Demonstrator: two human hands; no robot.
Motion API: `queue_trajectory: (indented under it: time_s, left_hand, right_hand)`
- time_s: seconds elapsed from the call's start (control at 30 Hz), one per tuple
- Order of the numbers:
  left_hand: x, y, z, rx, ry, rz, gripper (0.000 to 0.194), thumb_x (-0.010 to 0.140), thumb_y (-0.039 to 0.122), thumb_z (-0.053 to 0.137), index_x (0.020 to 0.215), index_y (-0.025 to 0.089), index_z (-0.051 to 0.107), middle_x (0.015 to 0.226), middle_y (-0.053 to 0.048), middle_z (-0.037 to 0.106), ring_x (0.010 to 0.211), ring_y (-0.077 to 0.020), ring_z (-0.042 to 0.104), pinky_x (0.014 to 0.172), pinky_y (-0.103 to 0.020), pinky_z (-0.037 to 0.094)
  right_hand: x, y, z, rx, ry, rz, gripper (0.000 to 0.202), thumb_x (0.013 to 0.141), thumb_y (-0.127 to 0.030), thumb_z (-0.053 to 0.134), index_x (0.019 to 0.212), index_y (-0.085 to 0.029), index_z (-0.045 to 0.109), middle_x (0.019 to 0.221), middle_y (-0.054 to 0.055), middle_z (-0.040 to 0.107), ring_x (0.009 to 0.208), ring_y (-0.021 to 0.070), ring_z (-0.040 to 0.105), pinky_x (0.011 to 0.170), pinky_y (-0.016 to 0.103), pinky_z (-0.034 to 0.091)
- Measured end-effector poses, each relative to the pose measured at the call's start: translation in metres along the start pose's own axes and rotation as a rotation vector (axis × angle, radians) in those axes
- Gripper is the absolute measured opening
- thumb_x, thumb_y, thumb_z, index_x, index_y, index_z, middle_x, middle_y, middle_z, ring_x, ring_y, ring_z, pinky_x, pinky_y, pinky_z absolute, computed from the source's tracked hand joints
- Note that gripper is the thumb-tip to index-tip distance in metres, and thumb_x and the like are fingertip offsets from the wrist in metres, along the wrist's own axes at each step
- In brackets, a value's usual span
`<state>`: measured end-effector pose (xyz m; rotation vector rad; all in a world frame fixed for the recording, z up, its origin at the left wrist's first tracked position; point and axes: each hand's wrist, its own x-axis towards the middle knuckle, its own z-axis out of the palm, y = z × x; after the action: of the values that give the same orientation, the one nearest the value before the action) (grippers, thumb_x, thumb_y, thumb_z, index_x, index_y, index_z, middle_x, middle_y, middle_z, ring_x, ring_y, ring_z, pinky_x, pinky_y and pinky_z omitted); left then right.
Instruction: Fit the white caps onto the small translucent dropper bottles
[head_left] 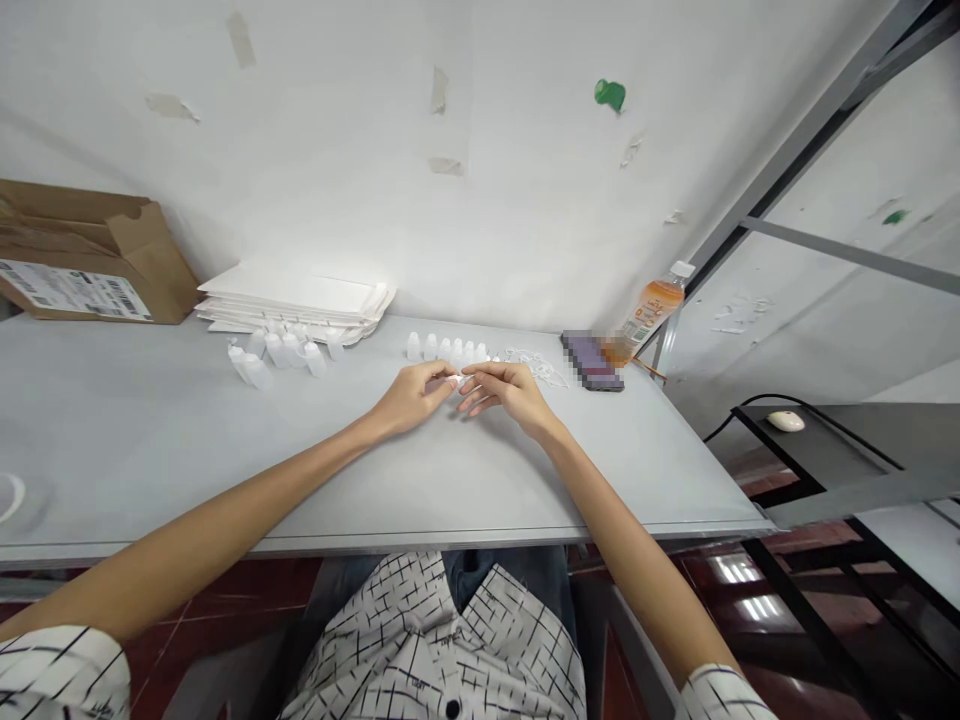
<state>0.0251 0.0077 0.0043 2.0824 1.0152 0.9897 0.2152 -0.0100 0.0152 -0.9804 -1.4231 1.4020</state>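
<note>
A: Where's the part?
B: Small white piece (pixel 456 380), between my fingertips, above the grey table (pixel 337 480), just my side of the bottle row (pixel 444 349).
A: Hands?
B: Left hand (pixel 411 397) pinches it, thumb and forefinger. Right hand (pixel 514 392) is at its other side, fingers part-curled; can't tell if it grips too.
A: Nearby?
B: Row is small white plastic bottles, upright. Tangle of thin white pieces (pixel 538 366) at its right.
A: Further out?
B: Right: dark phone-like slab (pixel 592 361), blurred, then orange drink bottle (pixel 649 318), white cap, leaning. Left: loose cluster of white dropper bottles (pixel 283 350), some tilted, by stacked white sheets (pixel 296 295). Cardboard box (pixel 161 260) far left, labelled.
</note>
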Motion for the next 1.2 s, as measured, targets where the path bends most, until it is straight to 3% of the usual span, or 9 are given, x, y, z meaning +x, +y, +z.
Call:
queue_trajectory:
  time_s: [0.2, 0.33, 0.5, 0.67, 0.83, 1.03, 1.2]
  left_hand:
    - [0.002, -0.004, 0.0, -0.362, -0.059, -0.213, 0.031, 0.085, 0.044, 0.057, 0.094, 0.015, 0.067, 0.057, 0.004, 0.049, 0.046, -0.0098, 0.044, 0.046, -0.025, 0.04]
    - [0.004, -0.005, -0.001, -0.527, -0.061, -0.323, 0.038, 0.077, 0.048, 0.068, 0.096, 0.015, 0.067, 0.071, -0.001, 0.056, 0.053, -0.0109, 0.052, 0.041, -0.025, 0.046]
    - [0.005, -0.002, -0.003, -0.544, -0.059, -0.328, 0.047, 0.073, 0.052, 0.073, 0.101, 0.015, 0.066, 0.092, -0.007, 0.065, 0.07, -0.0167, 0.066, 0.052, -0.029, 0.057]
    - [0.005, -0.005, -0.004, -0.42, -0.01, -0.272, 0.047, 0.074, 0.052, 0.073, 0.101, 0.015, 0.065, 0.102, -0.011, 0.071, 0.084, -0.0231, 0.072, 0.068, -0.035, 0.06]
    - [0.005, -0.007, -0.006, -0.071, 0.065, -0.167, 0.032, 0.076, 0.043, 0.07, 0.095, 0.017, 0.069, 0.096, -0.009, 0.076, 0.091, -0.0251, 0.072, 0.089, -0.042, 0.056]
    - [-0.005, -0.002, -0.017, 0.215, 0.159, -0.287, 0.021, 0.077, 0.033, 0.066, 0.093, 0.02, 0.072, 0.092, -0.005, 0.078, 0.086, -0.0227, 0.074, 0.085, -0.034, 0.055]
    - [-0.04, -0.016, -0.042, 0.396, 0.317, -0.28, 0.026, 0.083, 0.032, 0.056, 0.099, 0.022, 0.074, 0.09, -0.003, 0.078, 0.085, -0.0222, 0.073, 0.079, -0.03, 0.054]
  right_hand:
    - [0.002, -0.003, -0.009, -0.041, 0.163, -0.033, 0.025, 0.081, -0.035, 0.064, 0.098, -0.015, 0.066, 0.076, 0.004, 0.07, 0.055, 0.0152, 0.068, 0.05, 0.027, 0.056]
    - [0.003, -0.003, -0.016, -0.104, 0.271, -0.083, 0.023, 0.079, -0.035, 0.065, 0.091, -0.016, 0.066, 0.072, 0.003, 0.069, 0.052, 0.0139, 0.066, 0.047, 0.025, 0.053]
    - [0.003, -0.001, -0.028, -0.259, 0.393, -0.149, 0.021, 0.082, -0.031, 0.056, 0.092, -0.015, 0.066, 0.072, 0.002, 0.067, 0.052, 0.0142, 0.066, 0.048, 0.025, 0.05]
    - [0.004, 0.006, -0.039, -0.651, 0.516, -0.247, 0.021, 0.085, -0.025, 0.049, 0.09, -0.017, 0.068, 0.072, 0.003, 0.068, 0.054, 0.0156, 0.066, 0.054, 0.027, 0.048]
    - [0.005, 0.009, -0.042, -0.825, 0.514, -0.233, 0.022, 0.085, -0.021, 0.048, 0.088, -0.018, 0.069, 0.07, 0.003, 0.07, 0.053, 0.0167, 0.067, 0.061, 0.03, 0.048]
    - [0.005, 0.007, -0.044, -0.878, 0.486, -0.228, 0.022, 0.085, -0.019, 0.047, 0.087, -0.018, 0.069, 0.066, 0.001, 0.07, 0.054, 0.0165, 0.067, 0.064, 0.028, 0.048]
    - [0.005, 0.006, -0.045, -0.91, 0.435, -0.243, 0.022, 0.085, -0.019, 0.048, 0.088, -0.018, 0.07, 0.065, 0.001, 0.07, 0.056, 0.0173, 0.069, 0.068, 0.029, 0.049]
